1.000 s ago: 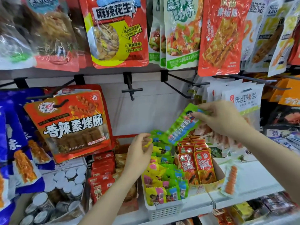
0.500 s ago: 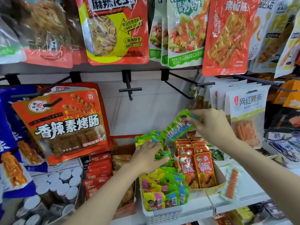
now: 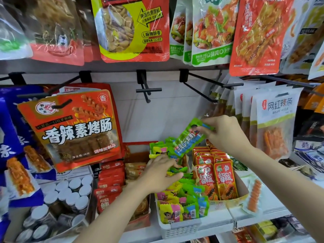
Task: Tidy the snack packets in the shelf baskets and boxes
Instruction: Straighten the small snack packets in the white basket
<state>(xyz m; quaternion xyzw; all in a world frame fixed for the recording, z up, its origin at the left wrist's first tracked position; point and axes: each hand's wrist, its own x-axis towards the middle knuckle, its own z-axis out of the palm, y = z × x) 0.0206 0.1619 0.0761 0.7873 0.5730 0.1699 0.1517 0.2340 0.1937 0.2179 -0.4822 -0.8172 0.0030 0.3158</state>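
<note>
Head view: right hand (image 3: 226,133) pinches a green packet (image 3: 188,138); left hand (image 3: 160,170), fingers loosely extended, touches packets in the white basket (image 3: 182,228).

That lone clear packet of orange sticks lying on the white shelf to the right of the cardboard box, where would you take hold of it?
Pinch the clear packet of orange sticks by its flat sealed top edge, coming from above and the front. It lies apart from the cardboard box on the white shelf, nothing on top of it, and its sealed margin looks thin and easy to pinch without squeezing the sticks.
</note>
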